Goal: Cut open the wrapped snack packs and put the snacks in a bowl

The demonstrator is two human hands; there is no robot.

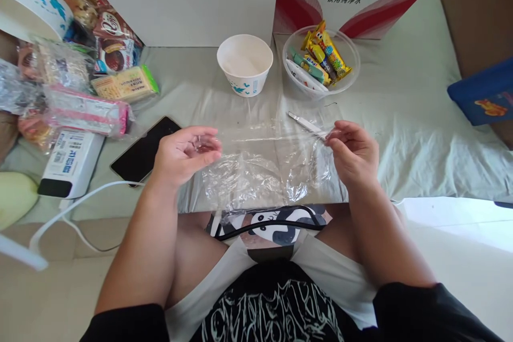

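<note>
Pale cloth (401, 133) is covering the table. We are stretching a clear bag (260, 165) crosswise, left hand (182, 155) and right hand (355, 152) each pinching an upper corner, equally near.

**Cloth-covered surface and what lies on it**

Pale green cloth (404, 133) covering the surface. Centre top: white paper bowl (245, 64); beside it, right, clear bowl (320, 61) of wrapped sweets. Centre: clear plastic bag (260, 165). Left: black phone (145, 149), white box (72, 163), snack packets (80, 80).

two hands (185, 150), two bowls (245, 64), one phone (144, 150), one plastic sheet (260, 165)
</note>
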